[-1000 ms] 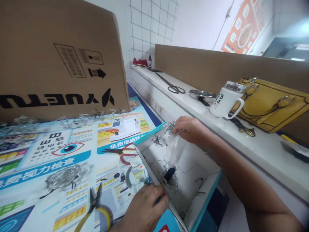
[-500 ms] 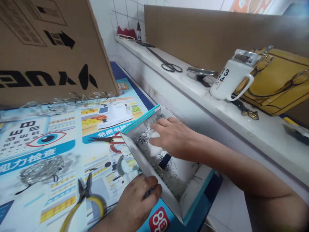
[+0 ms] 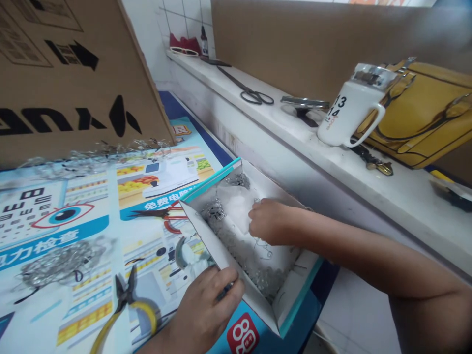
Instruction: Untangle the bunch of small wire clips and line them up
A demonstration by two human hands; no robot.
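Note:
A shallow box (image 3: 295, 300) with white inside walls and turquoise edges lies tilted at the table's corner. Inside it are clear wire-like pieces (image 3: 263, 279), a dark clump (image 3: 214, 209) and a white, cloudy bag or wad (image 3: 238, 209). My right hand (image 3: 271, 221) is in the box with its fingers curled together beside the white wad; what they hold is too hidden to name. At the box's near left side, my left hand (image 3: 212, 305) is curled round a small dark object, only partly visible between the fingers.
Yellow-handled pliers (image 3: 127, 300), red-handled pliers (image 3: 171, 216) and a clear tangled pile (image 3: 64, 263) lie on the printed table cover. A cardboard box (image 3: 81, 78) stands behind. The ledge holds scissors (image 3: 254, 96), a white mug (image 3: 348, 113) and a yellow bag (image 3: 424, 118).
My right hand has closed from spread fingers and moved a little down over the box. The dark blue piece in the box no longer shows. The view has shifted slightly.

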